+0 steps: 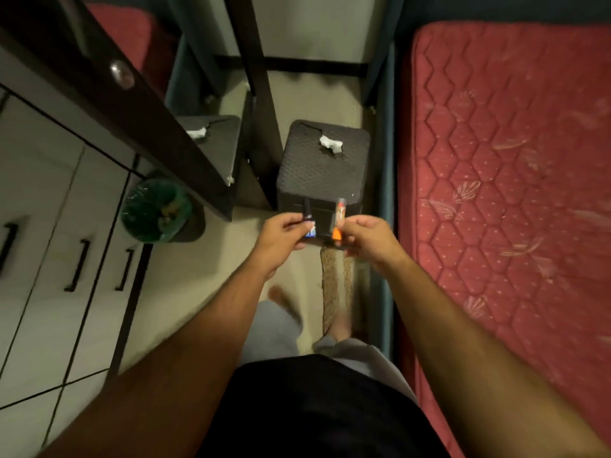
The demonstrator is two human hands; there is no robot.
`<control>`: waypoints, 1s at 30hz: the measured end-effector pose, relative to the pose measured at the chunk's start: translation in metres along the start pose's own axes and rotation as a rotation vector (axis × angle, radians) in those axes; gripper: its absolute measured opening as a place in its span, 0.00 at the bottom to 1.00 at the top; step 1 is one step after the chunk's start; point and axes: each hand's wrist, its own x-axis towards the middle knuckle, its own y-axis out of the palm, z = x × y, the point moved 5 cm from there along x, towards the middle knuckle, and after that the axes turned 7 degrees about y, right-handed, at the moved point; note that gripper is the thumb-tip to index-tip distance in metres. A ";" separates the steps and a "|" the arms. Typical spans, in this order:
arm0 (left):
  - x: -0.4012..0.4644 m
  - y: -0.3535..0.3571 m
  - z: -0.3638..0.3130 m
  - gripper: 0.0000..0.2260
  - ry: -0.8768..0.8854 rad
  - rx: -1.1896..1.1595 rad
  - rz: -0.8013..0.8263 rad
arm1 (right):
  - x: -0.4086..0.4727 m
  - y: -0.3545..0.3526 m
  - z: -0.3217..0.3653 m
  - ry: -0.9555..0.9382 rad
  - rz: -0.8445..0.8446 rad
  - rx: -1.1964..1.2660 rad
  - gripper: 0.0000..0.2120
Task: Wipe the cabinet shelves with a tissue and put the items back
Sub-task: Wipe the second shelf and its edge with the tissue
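Note:
My left hand (282, 234) grips a small dark bottle with a blue-and-white label (308, 223). My right hand (367, 238) grips a small tube with an orange base and a clear top (339, 218). Both hands hold these items side by side, just above the near edge of a dark quilted stool (322, 173). A crumpled white tissue (330, 143) lies on the stool's top. At the left stands the white cabinet (49, 200) with black handles, with a dark door edge and a round knob (121, 74) above it.
A green-lined waste bin (158, 211) stands on the floor beside the cabinet. A mirror (211, 133) leans behind the stool and reflects it. A red quilted mattress (515, 180) fills the right side. A patterned mat (335, 285) and my feet are below my hands.

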 end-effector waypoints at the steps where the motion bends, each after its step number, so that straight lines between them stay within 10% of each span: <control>1: -0.012 -0.011 -0.004 0.13 0.019 0.003 0.000 | -0.013 0.008 0.004 -0.017 0.015 -0.026 0.06; 30: -0.071 -0.377 -0.071 0.12 0.295 -0.009 -0.219 | -0.048 0.382 0.108 -0.322 0.049 -0.263 0.07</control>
